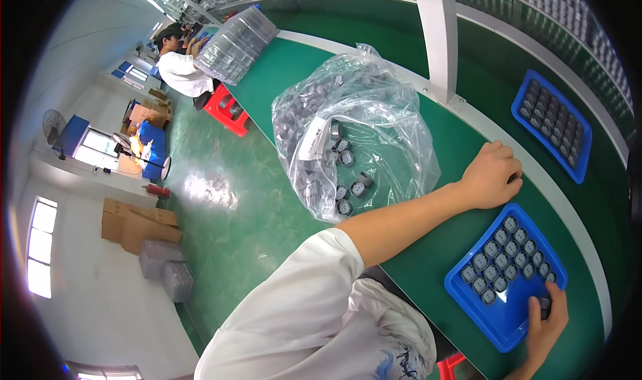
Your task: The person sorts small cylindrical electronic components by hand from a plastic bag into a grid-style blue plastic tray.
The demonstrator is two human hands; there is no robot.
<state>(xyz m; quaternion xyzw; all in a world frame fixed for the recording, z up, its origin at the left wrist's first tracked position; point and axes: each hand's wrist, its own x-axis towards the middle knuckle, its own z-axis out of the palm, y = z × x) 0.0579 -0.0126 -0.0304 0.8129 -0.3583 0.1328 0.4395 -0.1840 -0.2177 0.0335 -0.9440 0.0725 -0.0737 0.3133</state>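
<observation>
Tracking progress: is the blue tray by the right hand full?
Partly full: grey parts sit in the blue tray, but bare bottom shows below them.

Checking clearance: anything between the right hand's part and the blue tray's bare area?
Only the thumb of the right hand, left of the dark part. Nothing else visible blocks the bare area of the blue tray; the grey parts sit higher in the picture.

A loose white shirt point(391, 313) had a short, creased sleeve point(294, 293) and, at five o'clock, a blue and black brush-like print point(405, 365) on its front. Both hands point(491, 176) were bare.
</observation>
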